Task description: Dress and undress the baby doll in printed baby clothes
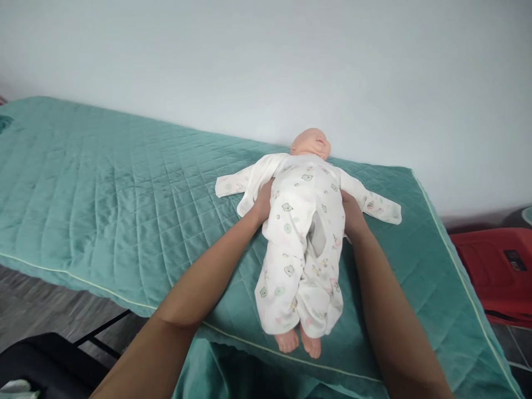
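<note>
A baby doll [310, 143] lies on its back on the green quilted cover, its head toward the wall and its bare feet [287, 341] toward me. It wears white printed trousers [286, 238] pulled high over the belly, with an opening at the crotch. A white long-sleeved top [266, 169] has its sleeves spread out to both sides. My left hand [264, 200] clasps the doll's side at the waist, and my right hand [352, 213] clasps the opposite side. Both sets of fingers are mostly hidden behind the clothed body.
The green quilted cover [124, 210] drapes over a long bed or table against a pale wall [208, 66]. A red plastic chair [490, 266] stands beyond the right edge. At lower left is a black padded seat [50, 360].
</note>
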`<state>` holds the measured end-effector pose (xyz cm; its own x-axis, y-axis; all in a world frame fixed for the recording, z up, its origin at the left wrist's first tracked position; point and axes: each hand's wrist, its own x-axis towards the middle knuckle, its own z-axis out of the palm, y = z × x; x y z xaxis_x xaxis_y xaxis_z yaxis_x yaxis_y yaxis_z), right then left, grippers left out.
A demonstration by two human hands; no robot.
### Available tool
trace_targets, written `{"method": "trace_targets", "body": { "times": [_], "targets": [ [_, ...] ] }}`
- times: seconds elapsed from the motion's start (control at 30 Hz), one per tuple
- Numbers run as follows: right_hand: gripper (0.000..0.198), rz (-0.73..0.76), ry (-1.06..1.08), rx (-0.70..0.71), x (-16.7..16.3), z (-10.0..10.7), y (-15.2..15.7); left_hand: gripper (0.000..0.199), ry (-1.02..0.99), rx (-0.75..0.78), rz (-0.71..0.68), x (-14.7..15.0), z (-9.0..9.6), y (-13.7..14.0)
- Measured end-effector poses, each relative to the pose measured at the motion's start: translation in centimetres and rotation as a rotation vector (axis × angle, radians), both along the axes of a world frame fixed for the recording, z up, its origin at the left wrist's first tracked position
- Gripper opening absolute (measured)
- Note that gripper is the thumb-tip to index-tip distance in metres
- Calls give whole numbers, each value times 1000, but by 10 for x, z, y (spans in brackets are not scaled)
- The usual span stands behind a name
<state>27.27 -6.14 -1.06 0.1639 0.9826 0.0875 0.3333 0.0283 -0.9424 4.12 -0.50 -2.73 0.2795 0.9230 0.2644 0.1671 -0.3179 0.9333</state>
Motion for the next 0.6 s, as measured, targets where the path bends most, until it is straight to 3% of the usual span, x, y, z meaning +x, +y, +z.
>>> {"method": "trace_targets", "body": {
  "times": [0.3, 0.6],
  "targets": [
    [37, -63, -126, -3, 0, 0, 1, 28, -5, 8, -19, -1, 10, -4],
    [30, -214, -297, 26, 4, -1, 3, 40, -25, -11, -32, -6, -6, 8]
  ]
}}
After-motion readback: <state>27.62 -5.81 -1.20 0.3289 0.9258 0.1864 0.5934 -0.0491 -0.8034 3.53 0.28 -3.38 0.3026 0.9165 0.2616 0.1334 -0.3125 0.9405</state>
